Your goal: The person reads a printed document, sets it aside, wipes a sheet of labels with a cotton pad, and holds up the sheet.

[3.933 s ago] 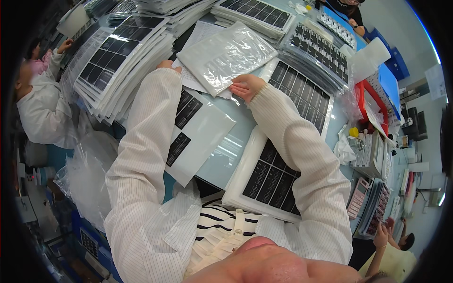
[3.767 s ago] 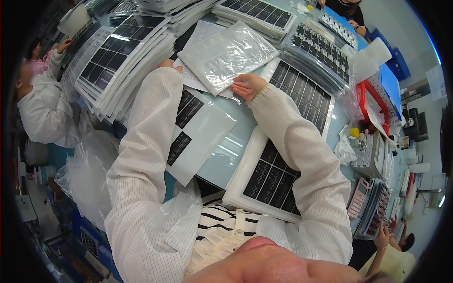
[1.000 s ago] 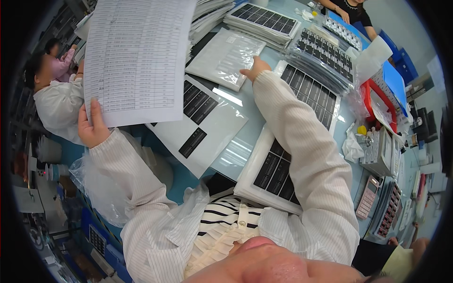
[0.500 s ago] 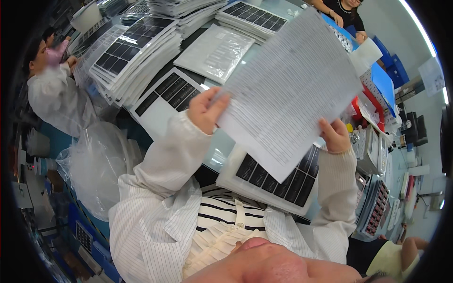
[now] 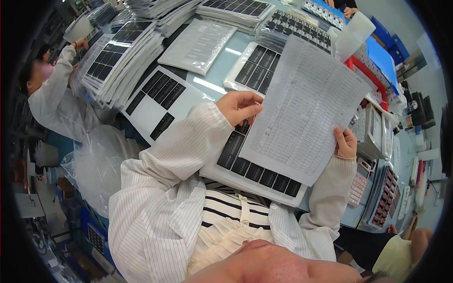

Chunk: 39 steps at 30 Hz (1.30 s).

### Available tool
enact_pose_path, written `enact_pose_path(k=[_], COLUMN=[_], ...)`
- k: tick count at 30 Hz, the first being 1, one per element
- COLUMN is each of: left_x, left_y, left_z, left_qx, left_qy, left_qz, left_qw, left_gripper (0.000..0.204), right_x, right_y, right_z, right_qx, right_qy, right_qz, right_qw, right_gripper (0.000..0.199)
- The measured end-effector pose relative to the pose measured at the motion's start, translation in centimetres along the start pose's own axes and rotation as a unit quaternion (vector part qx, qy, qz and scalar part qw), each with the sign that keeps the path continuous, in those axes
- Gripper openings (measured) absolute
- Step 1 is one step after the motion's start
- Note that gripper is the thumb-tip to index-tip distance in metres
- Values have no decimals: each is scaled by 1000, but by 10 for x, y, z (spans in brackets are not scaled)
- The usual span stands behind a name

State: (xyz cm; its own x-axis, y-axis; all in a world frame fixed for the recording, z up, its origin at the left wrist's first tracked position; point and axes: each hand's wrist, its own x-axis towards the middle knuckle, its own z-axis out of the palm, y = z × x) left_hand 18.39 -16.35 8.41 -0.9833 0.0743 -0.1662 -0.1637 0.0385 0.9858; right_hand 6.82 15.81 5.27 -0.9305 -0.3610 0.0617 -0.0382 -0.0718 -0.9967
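Note:
A large white printed sheet (image 5: 306, 113), covered in fine table lines, is tilted over a stack of white sheets with black label blocks (image 5: 255, 172). My left hand (image 5: 238, 108) is at the sheet's left edge, its thumb and fingers drawn together there; the fingertips are partly hidden. At the right edge, my right hand (image 5: 345, 142) grips the sheet, thumb in front. The sheet covers much of the stack beneath. Left of my left forearm lies a partly filled label sheet (image 5: 160, 101) with black blocks.
Tall stacks of label sheets (image 5: 118, 56) stand at the far left, beside a clear-wrapped pack (image 5: 198, 46). More black label sheets (image 5: 295, 30) lie beyond. On the right are a pink calculator (image 5: 359, 181) and a red-and-black rack (image 5: 384, 198). A co-worker in white (image 5: 61, 101) works at left.
The printed sheet has come lower and nearer the stack, now more upright in view. My left hand has shifted right along with it. A co-worker's arm at left has risen.

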Motion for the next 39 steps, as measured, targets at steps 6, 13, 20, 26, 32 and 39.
enact_pose_path(k=[6, 13, 20, 26, 32, 39], left_x=[34, 36, 36, 35, 34, 34], left_y=[2, 1, -4, -7, -8, -11], left_z=[8, 3, 3, 3, 2, 1], left_qx=[-40, -28, -4, -21, -26, -45], left_qy=[7, 29, 47, 51, 47, 43], left_qz=[32, 54, 17, 28, 25, 35], left_qw=[999, 998, 999, 998, 998, 997], left_gripper=[22, 20, 21, 21, 20, 21], right_x=[-15, -11, -14, -12, -11, -11], right_y=[-3, 6, 6, 10, 9, 13], right_z=[12, 22, 23, 24, 27, 24], right_qx=[-1, 7, -14, -6, 3, 19], right_qy=[34, 45, 41, 46, 43, 43], right_qz=[10, 16, 45, 54, 56, 62], right_qw=[999, 999, 998, 997, 998, 997], right_gripper=[26, 29, 30, 30, 30, 30])
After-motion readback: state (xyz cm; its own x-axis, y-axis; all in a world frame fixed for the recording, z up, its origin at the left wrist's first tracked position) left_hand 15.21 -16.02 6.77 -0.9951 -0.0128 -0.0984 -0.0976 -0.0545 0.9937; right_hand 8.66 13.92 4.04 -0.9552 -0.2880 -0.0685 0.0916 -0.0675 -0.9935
